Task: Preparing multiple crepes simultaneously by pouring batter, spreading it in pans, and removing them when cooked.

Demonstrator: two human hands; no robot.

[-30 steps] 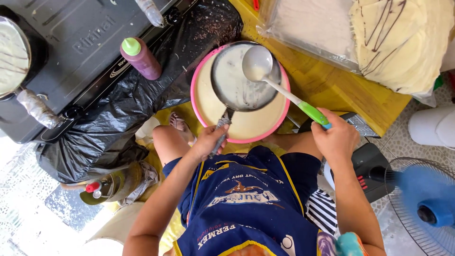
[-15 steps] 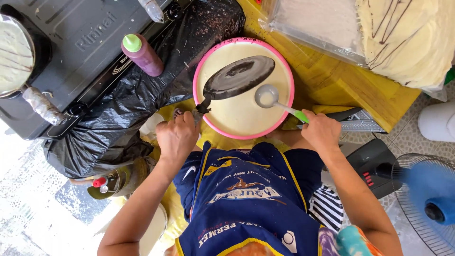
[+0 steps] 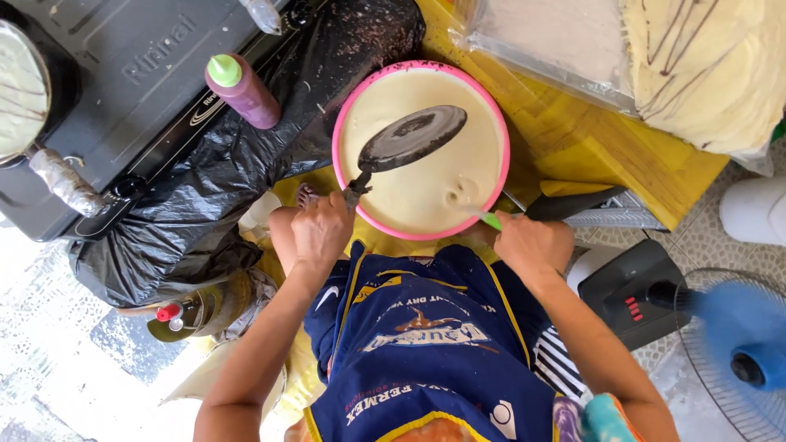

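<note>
yellow table, pink batter basin, bagged crepes

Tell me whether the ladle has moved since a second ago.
Yes. The ladle has dropped from above the pink basin's far rim to its near side, bowl sunk in batter. The right hand holds it.

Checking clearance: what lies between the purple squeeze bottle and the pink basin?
In the head view, only crumpled black plastic sheeting lies between the purple squeeze bottle and the pink basin; nothing else stands there.
</note>
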